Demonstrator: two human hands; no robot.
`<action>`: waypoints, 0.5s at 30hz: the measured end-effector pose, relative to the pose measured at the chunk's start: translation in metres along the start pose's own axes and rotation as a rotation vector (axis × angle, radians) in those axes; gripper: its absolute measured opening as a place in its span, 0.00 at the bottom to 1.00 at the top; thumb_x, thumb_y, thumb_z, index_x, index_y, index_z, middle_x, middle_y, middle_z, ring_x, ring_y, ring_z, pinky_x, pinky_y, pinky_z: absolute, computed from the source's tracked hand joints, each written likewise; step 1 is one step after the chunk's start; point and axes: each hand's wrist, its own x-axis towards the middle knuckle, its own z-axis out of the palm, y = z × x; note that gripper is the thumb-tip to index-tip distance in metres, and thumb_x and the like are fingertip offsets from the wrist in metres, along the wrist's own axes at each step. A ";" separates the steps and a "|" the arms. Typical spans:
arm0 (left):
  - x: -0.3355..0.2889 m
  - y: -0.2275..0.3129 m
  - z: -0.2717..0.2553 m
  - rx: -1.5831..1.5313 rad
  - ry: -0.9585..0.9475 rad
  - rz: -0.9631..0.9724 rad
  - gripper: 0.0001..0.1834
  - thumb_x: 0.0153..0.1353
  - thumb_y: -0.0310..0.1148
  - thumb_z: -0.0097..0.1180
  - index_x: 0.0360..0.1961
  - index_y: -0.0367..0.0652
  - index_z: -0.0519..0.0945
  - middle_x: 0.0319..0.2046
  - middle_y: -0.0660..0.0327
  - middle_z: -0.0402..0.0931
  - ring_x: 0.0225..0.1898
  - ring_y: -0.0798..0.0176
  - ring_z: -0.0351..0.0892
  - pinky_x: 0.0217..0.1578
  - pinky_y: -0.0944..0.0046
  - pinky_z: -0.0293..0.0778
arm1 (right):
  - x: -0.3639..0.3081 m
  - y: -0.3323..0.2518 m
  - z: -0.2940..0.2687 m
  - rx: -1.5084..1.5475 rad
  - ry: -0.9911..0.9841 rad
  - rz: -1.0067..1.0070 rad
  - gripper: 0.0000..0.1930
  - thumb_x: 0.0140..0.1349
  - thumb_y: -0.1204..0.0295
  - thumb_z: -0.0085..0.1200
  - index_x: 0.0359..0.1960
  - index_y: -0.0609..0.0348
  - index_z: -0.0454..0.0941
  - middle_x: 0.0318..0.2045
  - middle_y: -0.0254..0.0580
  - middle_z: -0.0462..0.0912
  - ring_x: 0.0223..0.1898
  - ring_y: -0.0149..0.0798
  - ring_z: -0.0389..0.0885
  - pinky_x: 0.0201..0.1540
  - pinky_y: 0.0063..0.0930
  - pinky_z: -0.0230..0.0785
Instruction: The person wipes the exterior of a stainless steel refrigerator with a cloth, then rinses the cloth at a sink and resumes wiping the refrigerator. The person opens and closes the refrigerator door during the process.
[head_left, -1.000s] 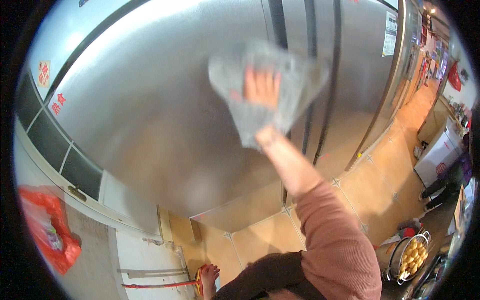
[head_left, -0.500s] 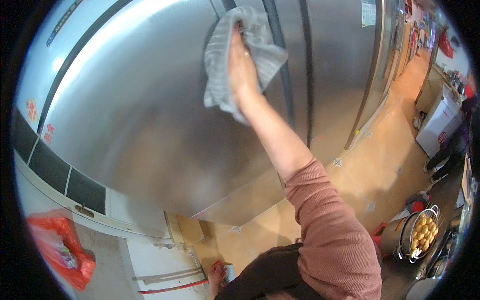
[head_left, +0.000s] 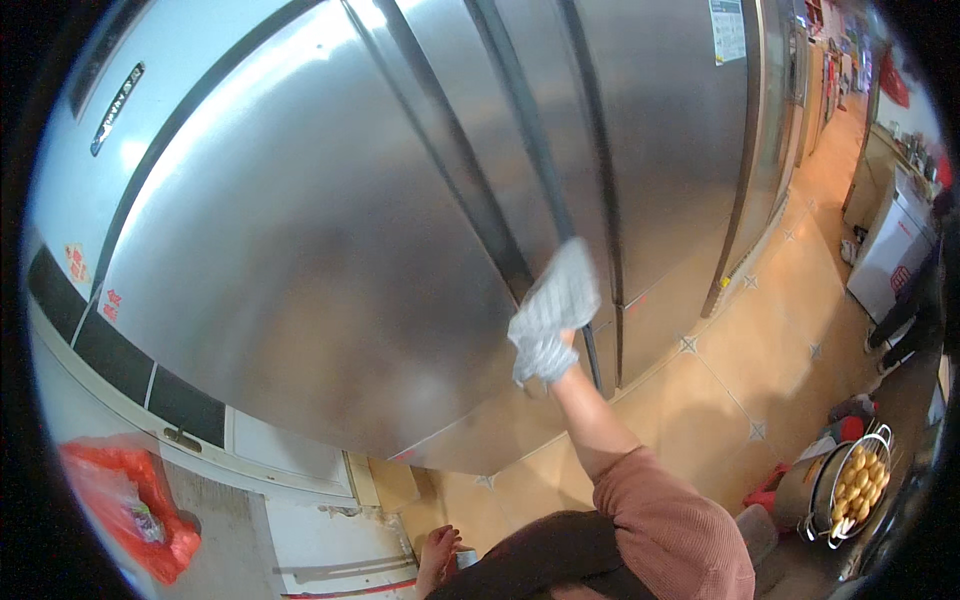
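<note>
A grey-white striped cloth (head_left: 560,300) covers most of my right hand (head_left: 567,345), whose fingers are hidden inside it. Through the cloth, this hand presses along the dark vertical edge of a large stainless steel refrigerator (head_left: 300,240), low on its front near the gap between the doors. My left hand (head_left: 438,553) hangs low at the bottom of the view. Its fingers are loosely bent and apart, with nothing seen in them. Close beside it shows a small pale bluish thing (head_left: 466,558), too little visible to name.
At lower left lies a red plastic bag (head_left: 170,540). A pot (head_left: 795,490) and a wire basket of yellowish round food (head_left: 858,485) stand at lower right. Farther right, a person in dark trousers (head_left: 905,330) stands by a white cabinet (head_left: 890,245). Tan tiles (head_left: 700,390) cover the floor.
My right hand has brought the cloth down and to the right, from high on the refrigerator front to low by the door edge. The cloth is now bunched around the hand.
</note>
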 end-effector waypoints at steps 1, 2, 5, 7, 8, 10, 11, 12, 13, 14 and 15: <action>-0.001 0.005 0.006 0.013 -0.033 -0.012 0.21 0.62 0.39 0.53 0.49 0.33 0.73 0.37 0.56 0.78 0.36 0.66 0.78 0.34 0.68 0.73 | 0.014 0.013 0.006 0.637 0.155 0.243 0.21 0.53 0.76 0.49 0.51 0.68 0.71 0.48 0.52 0.75 0.51 0.55 0.71 0.60 0.44 0.57; -0.001 0.010 0.011 0.025 -0.070 -0.018 0.22 0.61 0.39 0.53 0.49 0.32 0.72 0.38 0.55 0.78 0.37 0.66 0.78 0.35 0.67 0.74 | 0.035 0.027 0.015 0.999 0.266 0.447 0.20 0.53 0.75 0.50 0.49 0.68 0.72 0.48 0.55 0.75 0.51 0.57 0.70 0.61 0.46 0.56; -0.013 0.010 0.019 0.258 -0.075 0.158 0.20 0.67 0.35 0.42 0.56 0.37 0.66 0.45 0.51 0.74 0.39 0.55 0.76 0.35 0.61 0.77 | 0.099 0.074 0.031 1.940 0.410 0.723 0.17 0.54 0.72 0.50 0.46 0.67 0.74 0.48 0.58 0.74 0.54 0.58 0.69 0.61 0.47 0.56; -0.018 0.006 0.021 0.244 -0.050 0.106 0.20 0.66 0.36 0.43 0.56 0.36 0.66 0.45 0.51 0.75 0.39 0.56 0.76 0.35 0.62 0.77 | 0.144 0.118 0.033 2.278 0.462 0.583 0.18 0.54 0.73 0.50 0.47 0.65 0.73 0.49 0.55 0.74 0.54 0.52 0.70 0.60 0.44 0.59; -0.020 0.003 0.022 0.222 -0.037 0.068 0.20 0.66 0.36 0.44 0.55 0.36 0.66 0.44 0.52 0.75 0.38 0.56 0.76 0.35 0.62 0.76 | 0.168 0.145 0.031 2.429 0.591 0.574 0.18 0.54 0.73 0.50 0.48 0.64 0.73 0.49 0.53 0.74 0.54 0.48 0.71 0.59 0.42 0.60; -0.018 -0.002 0.026 0.193 -0.022 0.028 0.21 0.65 0.36 0.45 0.55 0.35 0.67 0.43 0.52 0.75 0.38 0.57 0.77 0.35 0.63 0.76 | 0.202 0.201 0.016 2.483 0.830 0.628 0.18 0.53 0.74 0.51 0.48 0.60 0.74 0.48 0.50 0.74 0.54 0.45 0.71 0.59 0.41 0.61; -0.016 -0.005 0.029 0.181 -0.020 0.015 0.21 0.65 0.37 0.46 0.55 0.35 0.67 0.43 0.52 0.76 0.38 0.58 0.77 0.35 0.63 0.76 | 0.218 0.230 0.009 2.222 1.042 0.723 0.17 0.52 0.75 0.52 0.47 0.59 0.75 0.48 0.50 0.75 0.54 0.46 0.71 0.59 0.41 0.61; -0.014 -0.007 0.033 0.170 -0.020 0.008 0.21 0.65 0.37 0.46 0.54 0.34 0.68 0.43 0.52 0.76 0.38 0.58 0.77 0.35 0.63 0.76 | 0.232 0.261 0.006 1.910 1.146 0.665 0.17 0.52 0.77 0.49 0.46 0.62 0.74 0.50 0.54 0.73 0.55 0.51 0.70 0.59 0.43 0.60; -0.011 -0.010 0.036 0.163 -0.021 0.005 0.21 0.64 0.37 0.47 0.54 0.34 0.68 0.42 0.53 0.76 0.38 0.59 0.77 0.35 0.64 0.75 | 0.244 0.289 0.002 1.694 1.331 0.638 0.17 0.51 0.79 0.47 0.44 0.65 0.74 0.52 0.59 0.71 0.56 0.56 0.68 0.59 0.45 0.60; -0.009 -0.011 0.040 0.160 -0.022 0.004 0.21 0.64 0.37 0.47 0.54 0.34 0.68 0.42 0.53 0.76 0.38 0.59 0.77 0.35 0.64 0.75 | 0.248 0.306 -0.003 1.595 1.283 0.674 0.18 0.55 0.78 0.43 0.49 0.69 0.69 0.55 0.61 0.66 0.59 0.55 0.64 0.62 0.45 0.55; -0.007 -0.013 0.044 0.162 -0.025 0.005 0.22 0.64 0.38 0.48 0.53 0.33 0.69 0.41 0.53 0.77 0.38 0.60 0.77 0.35 0.64 0.75 | 0.255 0.320 -0.008 1.543 1.173 0.724 0.21 0.59 0.76 0.40 0.54 0.73 0.63 0.59 0.64 0.62 0.62 0.55 0.60 0.65 0.45 0.51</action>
